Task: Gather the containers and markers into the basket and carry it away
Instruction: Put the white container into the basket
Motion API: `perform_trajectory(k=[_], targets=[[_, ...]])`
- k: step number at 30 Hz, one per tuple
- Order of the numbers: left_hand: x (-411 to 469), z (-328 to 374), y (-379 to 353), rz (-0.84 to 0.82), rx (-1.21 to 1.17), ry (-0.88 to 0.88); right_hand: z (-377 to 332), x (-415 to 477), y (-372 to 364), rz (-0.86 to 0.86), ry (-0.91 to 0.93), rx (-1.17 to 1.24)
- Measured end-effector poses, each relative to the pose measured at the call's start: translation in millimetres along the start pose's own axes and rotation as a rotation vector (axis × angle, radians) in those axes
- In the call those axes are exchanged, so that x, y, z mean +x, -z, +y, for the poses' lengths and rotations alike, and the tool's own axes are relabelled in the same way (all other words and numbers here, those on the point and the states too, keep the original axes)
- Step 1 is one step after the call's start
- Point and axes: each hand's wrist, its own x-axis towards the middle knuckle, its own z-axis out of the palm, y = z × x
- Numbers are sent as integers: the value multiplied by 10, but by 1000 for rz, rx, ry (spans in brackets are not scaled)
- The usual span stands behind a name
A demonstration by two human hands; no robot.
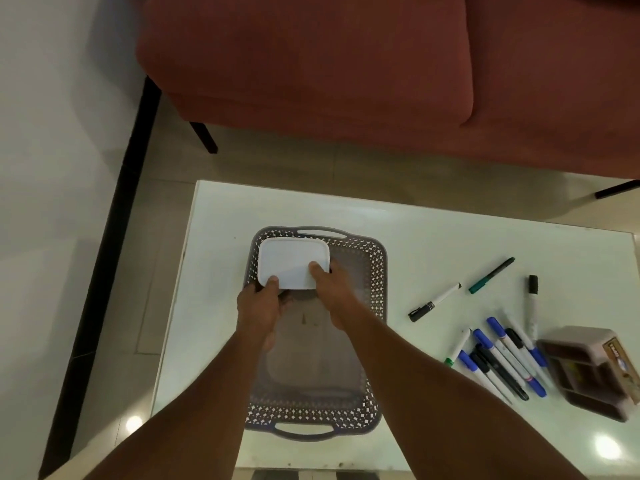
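Note:
A grey perforated basket with two handles stands on the glass table. Over its far left corner sits a white lidded container. My left hand grips its near left corner, thumb on the lid. My right hand grips its near right corner, thumb on top as well. Several markers lie in a loose bunch to the right. A black-capped white marker, a green marker and another black-capped one lie apart. A brown compartment organiser sits at the right edge.
The pale glass table has its far edge near a red sofa with dark legs. A white wall and black skirting run along the left. Bare table surface lies between the basket and the markers.

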Motion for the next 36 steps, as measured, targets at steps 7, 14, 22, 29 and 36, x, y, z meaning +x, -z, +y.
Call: perform_trajectory(k=[7,14,22,29,36], targets=[[68,51,232,44,2,-45,13,22,-249,-10,10,-97],[96,87,192,22,-40,-65,34,-75,-373,150,35,-25],[100,36,203,52,2,-66,-33,-20,-310,20,16,-123],[46,-11,346,66,229,-139,53,-248,-184,28,66,-163],[-696,-221,307,-101,1222,-661,204,-1014,462,116,279,-494]])
